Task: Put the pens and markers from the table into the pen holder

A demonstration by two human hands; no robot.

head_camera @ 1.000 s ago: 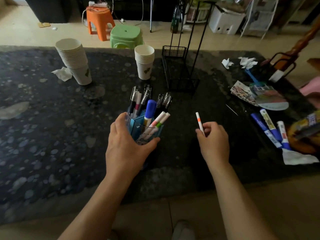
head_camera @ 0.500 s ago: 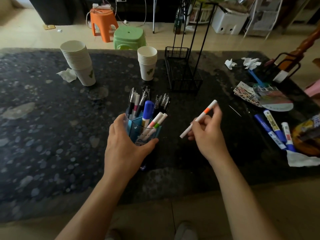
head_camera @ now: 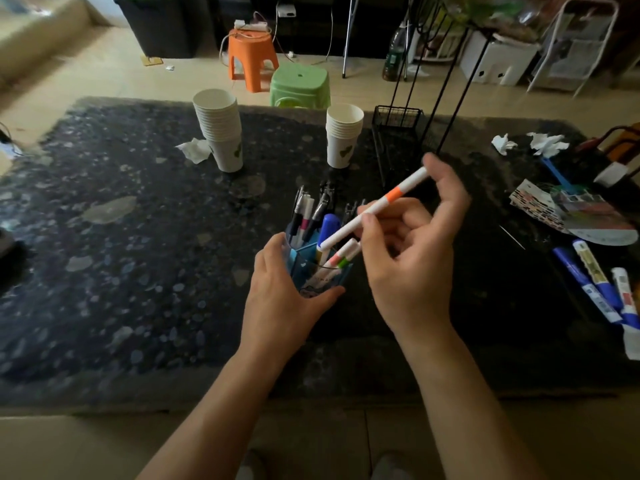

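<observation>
Nearest the bottom of the frame, the left hand [head_camera: 280, 299] is wrapping around the blue pen holder [head_camera: 320, 275] at centre, steadying it on the dark table [head_camera: 121, 271]. Just right of it, the right hand [head_camera: 412, 268] is pinching a white marker with an orange band [head_camera: 375, 206] near its middle, lower tip slanting over the holder's mouth. It looks light, stiff and smooth, so a mid-barrel pinch should be suiting it. The holder is already crowding with pens, leaving little gap. At lower right, three blue markers [head_camera: 602, 285] are lying near the table's edge. Farther up, paper cup stacks [head_camera: 221, 133] and a wire rack [head_camera: 398, 140] are standing well apart.
</observation>
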